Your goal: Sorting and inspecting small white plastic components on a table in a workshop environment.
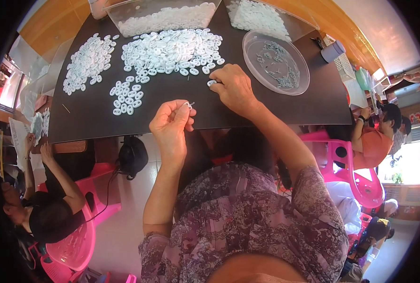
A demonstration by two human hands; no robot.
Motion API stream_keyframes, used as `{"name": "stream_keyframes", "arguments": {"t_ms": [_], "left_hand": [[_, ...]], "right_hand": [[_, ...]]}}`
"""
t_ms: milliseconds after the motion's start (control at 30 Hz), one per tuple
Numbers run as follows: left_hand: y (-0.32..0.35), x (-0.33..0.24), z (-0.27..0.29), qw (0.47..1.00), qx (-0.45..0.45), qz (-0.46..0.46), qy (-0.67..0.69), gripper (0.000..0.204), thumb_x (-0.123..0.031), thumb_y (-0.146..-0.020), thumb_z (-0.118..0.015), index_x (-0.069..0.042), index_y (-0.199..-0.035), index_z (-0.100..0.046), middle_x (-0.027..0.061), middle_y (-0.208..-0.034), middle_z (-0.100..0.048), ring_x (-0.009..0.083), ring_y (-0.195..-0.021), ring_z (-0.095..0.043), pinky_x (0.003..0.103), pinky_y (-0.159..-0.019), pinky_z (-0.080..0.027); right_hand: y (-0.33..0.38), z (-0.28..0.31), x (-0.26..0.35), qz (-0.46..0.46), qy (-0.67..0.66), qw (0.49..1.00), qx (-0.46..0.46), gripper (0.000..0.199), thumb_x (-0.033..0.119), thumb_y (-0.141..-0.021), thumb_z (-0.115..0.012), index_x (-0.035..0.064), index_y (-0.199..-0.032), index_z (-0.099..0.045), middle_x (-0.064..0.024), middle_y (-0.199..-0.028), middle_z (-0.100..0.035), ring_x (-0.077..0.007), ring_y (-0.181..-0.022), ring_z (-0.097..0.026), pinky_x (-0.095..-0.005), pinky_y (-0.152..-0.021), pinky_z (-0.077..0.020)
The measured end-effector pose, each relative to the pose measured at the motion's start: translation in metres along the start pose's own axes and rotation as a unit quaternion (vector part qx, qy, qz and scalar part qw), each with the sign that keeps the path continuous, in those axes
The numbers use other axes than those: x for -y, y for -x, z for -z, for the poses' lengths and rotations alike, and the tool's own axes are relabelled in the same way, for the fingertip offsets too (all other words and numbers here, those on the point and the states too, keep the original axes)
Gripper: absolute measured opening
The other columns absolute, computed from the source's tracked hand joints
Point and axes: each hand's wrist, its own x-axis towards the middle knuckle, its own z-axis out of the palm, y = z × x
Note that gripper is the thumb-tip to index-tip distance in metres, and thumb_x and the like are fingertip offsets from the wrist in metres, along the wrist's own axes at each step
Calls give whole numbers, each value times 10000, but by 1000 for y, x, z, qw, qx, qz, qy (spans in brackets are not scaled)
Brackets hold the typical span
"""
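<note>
My left hand (172, 125) is closed above the table's near edge. Its thumb and forefinger pinch a small white plastic piece (188, 106) with a thin grey pin-like part poking out. Farther right, my right hand (233, 87) rests on the table, fingers bent round a white oval plastic piece (211, 83) that partly shows at the fingertips. A big heap of similar white two-holed oval pieces (172, 52) lies beyond both hands. One small dark pin (189, 77) sits just in front of that heap.
A smaller cluster (127, 96) and another heap (89, 63) of ovals lie left. A clear round dish (252, 52) holds small grey-green parts. Two clear bins (165, 21) (259, 21) stand behind, a grey cup (332, 51) at right. People sit on pink chairs (73, 240) either side.
</note>
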Motion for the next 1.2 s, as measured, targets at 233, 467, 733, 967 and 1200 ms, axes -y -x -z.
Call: {"name": "stream_keyframes", "arguments": {"t_ms": [233, 467, 733, 967, 1200], "left_hand": [[0, 0, 1, 1000, 3, 5, -14, 79, -23, -868, -596, 38, -917, -610, 91, -760, -635, 98, -578, -539, 207, -488, -424], [0, 1, 0, 1000, 0, -6, -13, 94, -51, -870, -610, 37, -899, -621, 100, -743, -642, 99, -553, -529, 219, -494, -429], [-2, -5, -11, 998, -28, -61, 1, 82, -42, -866, -615, 30, -907, -616, 102, -799, -654, 107, -647, -574, 211, -551, -446], [-1, 3, -14, 996, 37, -71, -28, 82, -52, -880, -606, 13, -930, -607, 54, -830, -630, 95, -705, -576, 200, -578, -440], [11, 2, -20, 999, 18, -32, 35, 88, -18, -876, -593, 54, -928, -597, 102, -807, -639, 149, -685, -626, 246, -576, -508]], "right_hand": [[5, 3, 4, -1, 29, 999, -22, 120, 105, -712, -690, 63, -814, -644, -84, -773, -548, -279, -780, -527, -390, -692, -426], [4, 3, 4, 10, -41, 999, -12, 133, 83, -725, -702, 53, -769, -579, -76, -738, -544, -272, -718, -520, -373, -635, -416], [11, 26, 27, -25, -181, 982, 54, 134, 81, -754, -697, 24, -798, -584, -71, -696, -528, -175, -598, -509, -307, -546, -415], [8, 40, 44, -102, -271, 948, 129, 137, 66, -736, -688, 22, -806, -579, -68, -682, -569, -180, -622, -558, -317, -571, -440], [12, 35, 45, -190, -450, 866, 105, 166, 34, -812, -649, -29, -959, -605, -27, -844, -618, -67, -790, -580, -210, -722, -479]]}}
